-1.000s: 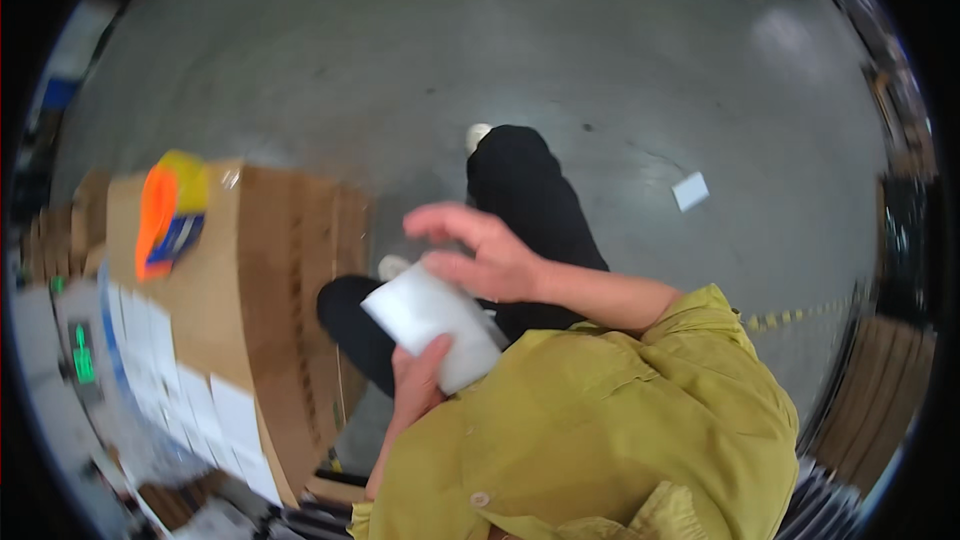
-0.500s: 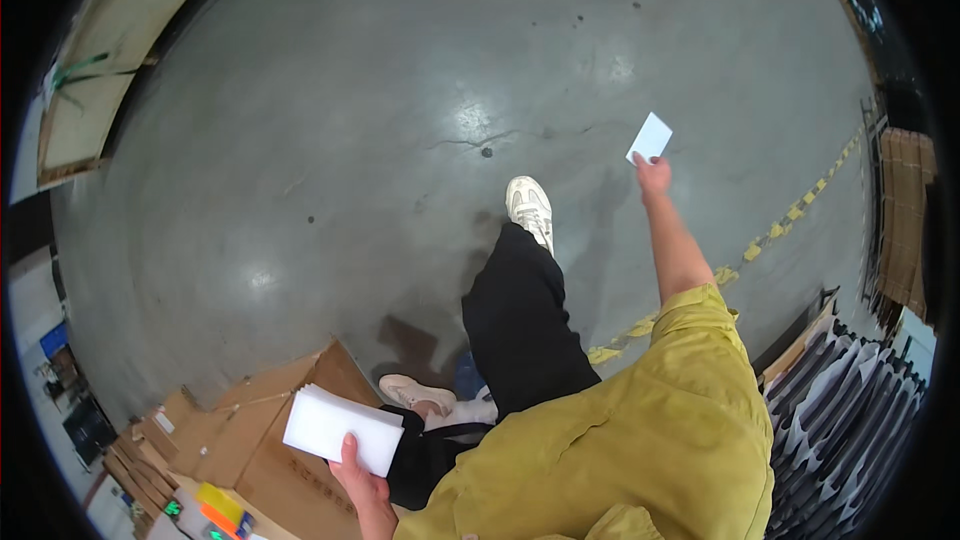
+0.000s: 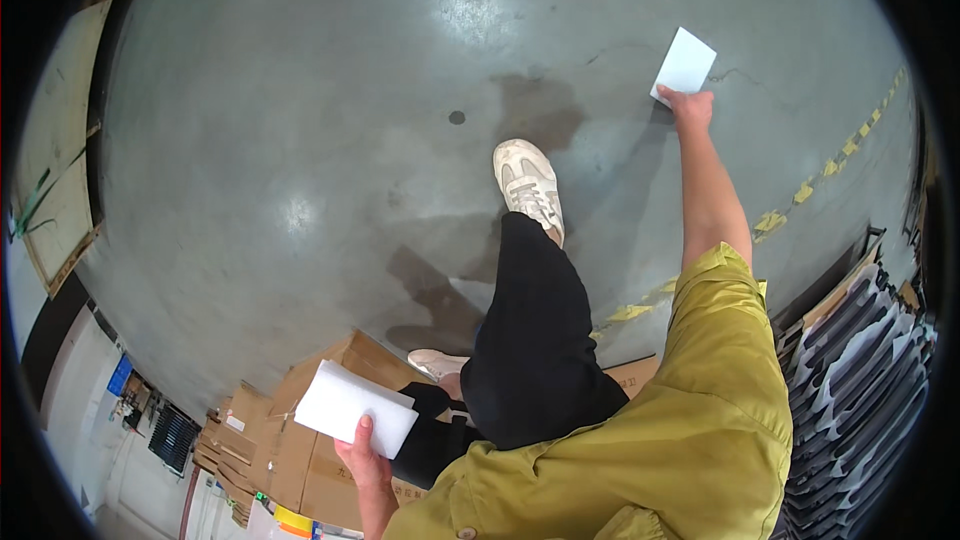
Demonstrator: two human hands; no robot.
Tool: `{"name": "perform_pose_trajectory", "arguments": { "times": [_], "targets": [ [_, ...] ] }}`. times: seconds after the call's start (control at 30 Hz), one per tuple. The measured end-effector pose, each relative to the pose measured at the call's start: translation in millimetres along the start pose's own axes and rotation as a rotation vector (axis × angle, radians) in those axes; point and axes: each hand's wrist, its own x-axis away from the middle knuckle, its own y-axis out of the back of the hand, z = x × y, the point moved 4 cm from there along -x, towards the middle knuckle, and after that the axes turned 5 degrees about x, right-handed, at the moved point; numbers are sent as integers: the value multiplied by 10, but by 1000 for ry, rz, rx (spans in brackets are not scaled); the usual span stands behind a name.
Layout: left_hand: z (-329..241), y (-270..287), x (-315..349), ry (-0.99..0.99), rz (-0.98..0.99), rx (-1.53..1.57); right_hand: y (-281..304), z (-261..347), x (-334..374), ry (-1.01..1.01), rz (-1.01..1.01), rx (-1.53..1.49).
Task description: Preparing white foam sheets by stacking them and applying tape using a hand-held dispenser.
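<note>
White sheet, flat and rectangular, pinched at its lower corner by the right hand, fingers closed on it, arm stretched far out over the grey concrete floor

Stack of white sheets, thicker, gripped along its lower edge by the left hand, thumb laid across the top face, held low and close to the body just above the cardboard boxes

Boxes flattened or closed, piled at lower left; contents not to be told from here; a bit of orange and yellow showing at the bottom edge beside them

Between the two hands: a black trouser leg stepping forward, pale sneaker planted on the floor, the other shoe back by the boxes; yellow-green shirt filling the lower right

Wide bare floor ahead and to the left, glossy, with a dark stain and a small round spot; yellow-and-black tape line running diagonally at right

Dark stacked trays crowding the right rim, close beside the shirt; flat boards leaning along the left rim; open room widest up the middle
</note>
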Motion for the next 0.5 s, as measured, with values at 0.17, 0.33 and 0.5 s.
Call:
{"name": "perform_pose_trajectory", "arguments": {
  "times": [0.17, 0.33, 0.5],
  "targets": [
    [117, 105, 110, -23, -23, 100, -200, 118, 30, 371, -109, -523],
    [309, 442, 344, -51, -83, 337, 484, 1636, 2325, 554, 922, -1076],
    [260, 716, 586, -174, 9, 576, 1414, 1416, 5350, 1253, 1737, -553]
  ]
}}
